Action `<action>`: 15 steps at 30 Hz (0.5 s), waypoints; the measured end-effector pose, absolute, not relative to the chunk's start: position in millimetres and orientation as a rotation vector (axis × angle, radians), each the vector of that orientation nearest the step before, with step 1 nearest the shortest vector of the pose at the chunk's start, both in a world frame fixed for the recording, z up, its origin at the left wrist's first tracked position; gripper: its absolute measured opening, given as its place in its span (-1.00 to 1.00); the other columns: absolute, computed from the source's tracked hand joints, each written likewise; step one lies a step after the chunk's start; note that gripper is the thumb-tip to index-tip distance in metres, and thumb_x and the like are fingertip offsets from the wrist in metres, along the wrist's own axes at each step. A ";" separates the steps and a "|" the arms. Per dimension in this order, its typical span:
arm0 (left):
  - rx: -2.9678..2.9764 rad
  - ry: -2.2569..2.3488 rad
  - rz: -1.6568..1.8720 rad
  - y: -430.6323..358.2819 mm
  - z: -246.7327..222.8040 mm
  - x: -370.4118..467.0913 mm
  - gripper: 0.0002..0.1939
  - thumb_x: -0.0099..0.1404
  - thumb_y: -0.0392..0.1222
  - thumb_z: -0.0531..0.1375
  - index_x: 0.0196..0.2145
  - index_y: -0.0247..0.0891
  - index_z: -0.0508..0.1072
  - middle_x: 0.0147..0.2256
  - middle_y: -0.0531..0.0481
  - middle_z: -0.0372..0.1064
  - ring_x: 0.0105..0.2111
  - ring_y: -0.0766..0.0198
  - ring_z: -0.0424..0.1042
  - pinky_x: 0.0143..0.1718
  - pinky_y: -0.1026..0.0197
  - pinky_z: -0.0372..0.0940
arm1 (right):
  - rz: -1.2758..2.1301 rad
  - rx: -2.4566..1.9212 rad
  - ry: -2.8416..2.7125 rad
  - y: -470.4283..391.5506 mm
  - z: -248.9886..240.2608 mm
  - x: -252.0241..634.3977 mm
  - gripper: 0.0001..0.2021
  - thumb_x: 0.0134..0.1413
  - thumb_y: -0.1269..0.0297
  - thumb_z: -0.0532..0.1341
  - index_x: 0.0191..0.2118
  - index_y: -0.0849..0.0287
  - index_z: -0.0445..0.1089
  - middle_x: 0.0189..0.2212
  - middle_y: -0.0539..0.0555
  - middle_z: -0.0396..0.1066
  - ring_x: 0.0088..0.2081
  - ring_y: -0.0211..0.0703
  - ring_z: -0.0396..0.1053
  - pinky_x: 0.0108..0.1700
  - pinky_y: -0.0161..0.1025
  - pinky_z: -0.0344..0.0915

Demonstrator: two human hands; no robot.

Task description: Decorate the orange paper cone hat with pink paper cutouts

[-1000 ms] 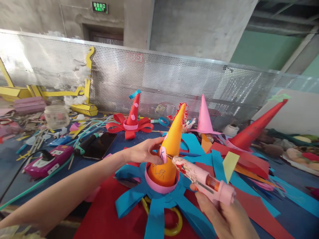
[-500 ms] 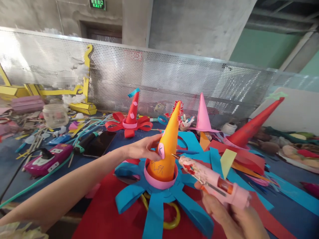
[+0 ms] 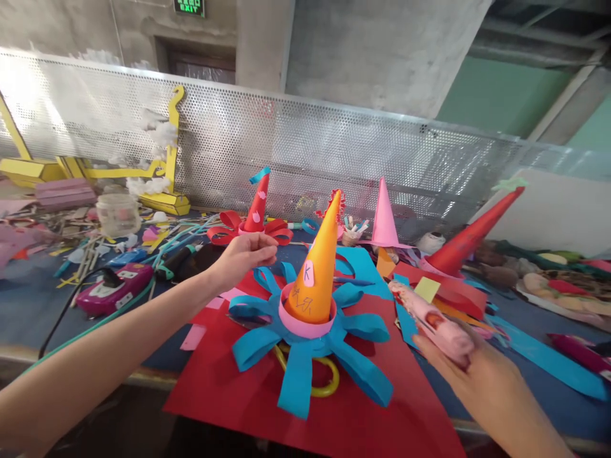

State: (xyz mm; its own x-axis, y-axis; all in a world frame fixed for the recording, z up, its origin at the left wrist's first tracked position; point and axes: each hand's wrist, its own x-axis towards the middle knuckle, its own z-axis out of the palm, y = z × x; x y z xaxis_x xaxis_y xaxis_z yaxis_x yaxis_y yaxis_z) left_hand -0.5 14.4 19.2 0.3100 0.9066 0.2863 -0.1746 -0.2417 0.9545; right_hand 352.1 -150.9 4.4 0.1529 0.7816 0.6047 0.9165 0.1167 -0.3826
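Observation:
An orange paper cone hat [image 3: 319, 277] stands upright on the red sheet [image 3: 267, 416], with a pink band [image 3: 305, 326] round its base and blue paper loops [image 3: 294, 388] spreading outward. A pink label marked K is on its side. My left hand [image 3: 251, 254] hovers left of the cone, apart from it, with thumb and fingertips pressed together. Whether a small thing is pinched there I cannot make out. My right hand [image 3: 470, 366] grips a pink hot-glue gun [image 3: 436, 321], smeared with red near the nozzle, to the right of the cone. Its nozzle tip is blurred.
Yellow scissors [image 3: 327, 381] lie partly under the blue loops. Behind stand a red cone hat [image 3: 258, 210], a pink cone [image 3: 383, 219] and a tilted red cone [image 3: 477, 238]. At left are a purple power strip [image 3: 116, 289] with its cable and a clear jar [image 3: 118, 215].
My left hand has let go of the cone and moved up and left. My right hand has drawn the glue gun away from the cone to the right. The view has shifted slightly.

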 end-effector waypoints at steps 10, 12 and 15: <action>1.645 0.720 1.083 -0.4 27.8 -0.4 -0.37 0.10 -0.08 0.37 0.10 -0.18 0.29 0.01 -0.16 0.32 0.00 0.10 0.37 0.04 -0.03 0.28 | -0.292 -1.921 -1.797 -132.6 -8.6 398.7 -0.85 0.06 0.16 0.23 -0.30 0.10 0.39 -0.43 0.14 0.56 -0.43 0.12 0.56 -0.50 -0.24 0.30; 1.687 0.711 0.996 -3.4 34.5 18.7 -0.23 0.04 -0.06 0.40 0.16 -0.14 0.21 0.11 -0.20 0.23 0.13 0.00 0.25 0.10 -0.10 0.23 | -0.258 -1.910 -1.813 -130.4 -11.6 403.2 -0.84 0.02 0.16 0.25 -0.31 0.11 0.40 -0.42 0.14 0.56 -0.43 0.09 0.55 -0.49 -0.24 0.30; 1.725 0.647 0.898 -4.6 38.2 47.5 -0.05 -0.05 -0.12 0.44 0.24 -0.14 0.09 0.13 -0.23 0.20 0.17 -0.09 0.19 0.09 -0.16 0.23 | -0.199 -1.939 -1.834 -125.9 -15.6 407.7 -0.81 0.00 0.14 0.25 -0.30 0.12 0.40 -0.37 0.14 0.55 -0.39 0.05 0.54 -0.43 -0.23 0.32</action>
State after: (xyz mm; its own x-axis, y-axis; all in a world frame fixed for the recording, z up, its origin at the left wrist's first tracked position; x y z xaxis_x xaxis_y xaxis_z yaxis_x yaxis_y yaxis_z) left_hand 47.5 -4.6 38.2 0.5743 0.7768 0.2583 -0.0012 -0.3147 0.9492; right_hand 407.7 -125.9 -15.6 0.1004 0.9067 0.4097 0.9735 -0.0046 -0.2285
